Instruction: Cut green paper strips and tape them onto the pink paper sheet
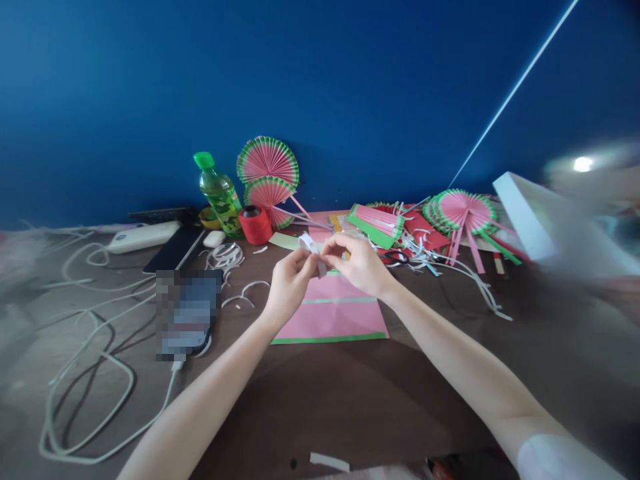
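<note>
Just above the far edge of the flat pink paper sheet with green borders (333, 313), the left hand (290, 283) and right hand (357, 263) both pinch a small white paper strip (313, 252), seemingly peeling or folding it, which needs careful fingertip control next.

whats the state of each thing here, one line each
left hand: shut on white strip
right hand: pinching white strip
white strip: held above the table
pink sheet: flat on table
green bottle: upright, capped
round fans: open, leaning on wall
</note>
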{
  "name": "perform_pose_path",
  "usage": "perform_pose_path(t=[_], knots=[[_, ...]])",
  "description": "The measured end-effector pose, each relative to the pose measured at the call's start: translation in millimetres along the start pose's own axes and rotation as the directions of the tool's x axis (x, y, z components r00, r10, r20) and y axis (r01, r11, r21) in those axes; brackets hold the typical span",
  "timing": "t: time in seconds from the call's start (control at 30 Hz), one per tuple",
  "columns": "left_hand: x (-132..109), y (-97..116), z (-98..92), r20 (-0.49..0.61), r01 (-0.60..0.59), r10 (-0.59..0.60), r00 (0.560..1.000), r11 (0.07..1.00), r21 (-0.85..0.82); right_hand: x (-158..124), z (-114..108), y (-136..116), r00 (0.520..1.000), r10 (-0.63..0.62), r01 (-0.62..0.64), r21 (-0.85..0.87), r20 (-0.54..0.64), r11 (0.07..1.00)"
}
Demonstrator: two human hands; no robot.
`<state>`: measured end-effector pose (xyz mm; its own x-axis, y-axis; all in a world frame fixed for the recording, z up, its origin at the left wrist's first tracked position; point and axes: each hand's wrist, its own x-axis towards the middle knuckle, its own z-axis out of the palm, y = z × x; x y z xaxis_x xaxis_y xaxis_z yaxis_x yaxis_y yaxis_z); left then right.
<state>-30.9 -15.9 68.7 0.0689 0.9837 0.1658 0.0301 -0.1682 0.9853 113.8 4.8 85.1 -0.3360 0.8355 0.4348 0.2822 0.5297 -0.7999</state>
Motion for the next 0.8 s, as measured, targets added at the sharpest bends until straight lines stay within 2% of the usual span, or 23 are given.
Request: perform_pose_path(t=[0.13, 0.37, 0.53, 0.67, 0.8], knots=[[1, 2, 0.7, -0.028, 0.060, -0.062, 0.998, 0.997, -0.045, -1, 3, -2, 0.998, -0.061, 0.062, -0.090, 0.009, 0.994], [5, 1, -1.9, 0.054, 0.221, -0.214, 0.975, 0.945, -0.240, 0, 0, 1, 0.988, -0.130, 0.141, -0.138, 0.082, 0.980], [9, 2, -8.2, 0.105, 0.249, -0.229, 0.968, 0.927, -0.280, 1, -2, 3, 0.985, -0.156, 0.163, -0.104, 0.073, 0.981], [11, 5, -11.8, 0.180, 0.266, -0.222, 0.958, 0.923, -0.280, 1, -2, 4, 0.990, -0.133, 0.135, -0.052, 0.039, 0.990], [11, 6, -13.9, 0.190, 0.267, -0.222, 0.956, 0.930, -0.253, 0, -3, 4, 0.996, -0.087, 0.088, -0.017, 0.022, 0.996]])
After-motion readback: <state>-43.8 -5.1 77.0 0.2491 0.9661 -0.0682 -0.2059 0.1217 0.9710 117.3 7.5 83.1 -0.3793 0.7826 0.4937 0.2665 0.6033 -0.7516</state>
